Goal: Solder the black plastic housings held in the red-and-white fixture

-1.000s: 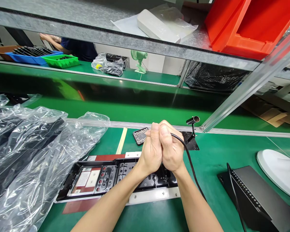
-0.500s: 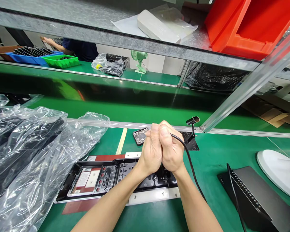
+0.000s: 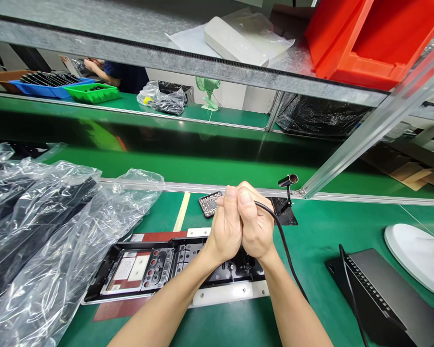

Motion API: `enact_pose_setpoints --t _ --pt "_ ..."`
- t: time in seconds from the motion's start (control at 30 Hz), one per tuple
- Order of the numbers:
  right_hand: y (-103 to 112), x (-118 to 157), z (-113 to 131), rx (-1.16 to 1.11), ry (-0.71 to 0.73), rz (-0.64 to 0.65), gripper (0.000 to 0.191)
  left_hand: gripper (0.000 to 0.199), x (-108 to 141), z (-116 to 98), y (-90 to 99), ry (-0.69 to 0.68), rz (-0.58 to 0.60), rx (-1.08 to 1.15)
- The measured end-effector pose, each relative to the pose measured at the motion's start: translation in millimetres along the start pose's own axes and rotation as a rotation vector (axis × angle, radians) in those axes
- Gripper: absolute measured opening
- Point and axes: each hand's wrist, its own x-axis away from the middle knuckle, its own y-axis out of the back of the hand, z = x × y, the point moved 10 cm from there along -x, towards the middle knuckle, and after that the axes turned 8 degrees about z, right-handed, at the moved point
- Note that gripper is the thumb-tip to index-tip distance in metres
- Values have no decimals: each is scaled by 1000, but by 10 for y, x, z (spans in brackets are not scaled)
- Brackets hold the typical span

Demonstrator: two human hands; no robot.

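My left hand (image 3: 227, 226) and my right hand (image 3: 256, 221) are pressed together, both closed, thumbs up, above the right part of a long black plastic housing (image 3: 130, 285). A black cable (image 3: 282, 233) comes out at the top of my right fist and curves down past the right forearm. Whatever else sits inside the fists is hidden by the fingers. The housing lies open side up, with ribs and holes, on a white fixture (image 3: 224, 294) with a brown-red base. A small black tray of screws (image 3: 208, 205) is just behind my left hand.
Clear plastic bags (image 3: 75, 236) with dark parts fill the left. A black tube on a stand (image 3: 288, 180) is behind my right hand. To the right are a black box (image 3: 390, 299) and a white round base (image 3: 419, 258). A metal shelf (image 3: 130, 50) with a red bin (image 3: 369, 67) hangs overhead.
My hands stay almost still over the housing. Across the bench, a co-worker's hand has moved to the right, and both of that person's hands now show close together.
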Motion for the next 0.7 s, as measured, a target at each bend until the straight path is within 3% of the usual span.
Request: enact_pose_setpoints --t 0.4,0.7 --pt "20 2 16 -3 9 -26 45 53 -11 14 -41 1 36 25" --pt "45 27 -11 -32 -16 -59 49 56 -5 29 -26 -10 -3 -46"
